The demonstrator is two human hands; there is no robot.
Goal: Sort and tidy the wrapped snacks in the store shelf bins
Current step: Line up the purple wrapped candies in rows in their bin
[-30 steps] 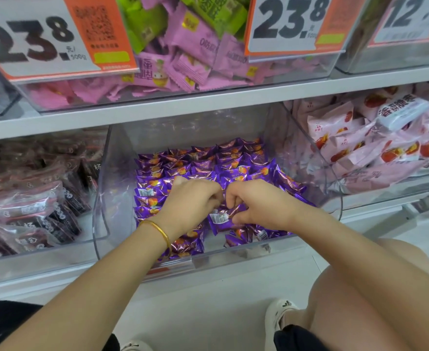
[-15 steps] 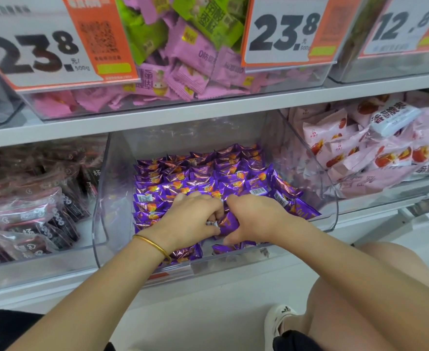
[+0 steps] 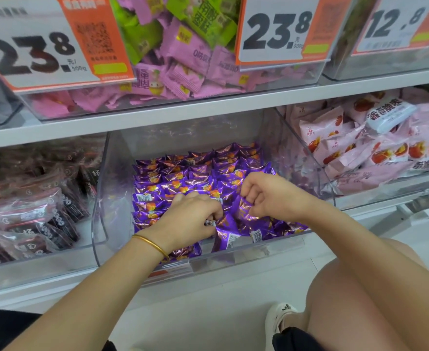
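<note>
A clear plastic bin (image 3: pixel 233 262) on the lower shelf holds several purple wrapped snacks (image 3: pixel 183 173), lined in rows at the back and left and loose at the front right. Both my hands are inside it. My left hand (image 3: pixel 190 219), with a gold bangle on the wrist, lies palm down on the rows and pinches the end of a purple snack (image 3: pixel 223 224) at its thumb. To its right, my right hand (image 3: pixel 269 196) hovers with curled fingers around another purple snack (image 3: pixel 243 210) in the loose pile.
Neighbouring bins hold dark wrapped snacks (image 3: pixel 31 214) on the left and pink packets (image 3: pixel 375 150) on the right. The shelf above carries a bin of pink and green packets (image 3: pixel 183 59) with price tags (image 3: pixel 279 31). My knee (image 3: pixel 360 300) and shoe are at the lower right.
My hands, pressed together over one snack before, have moved apart. The right hand shifted right and up; the left settled lower onto the rows.
</note>
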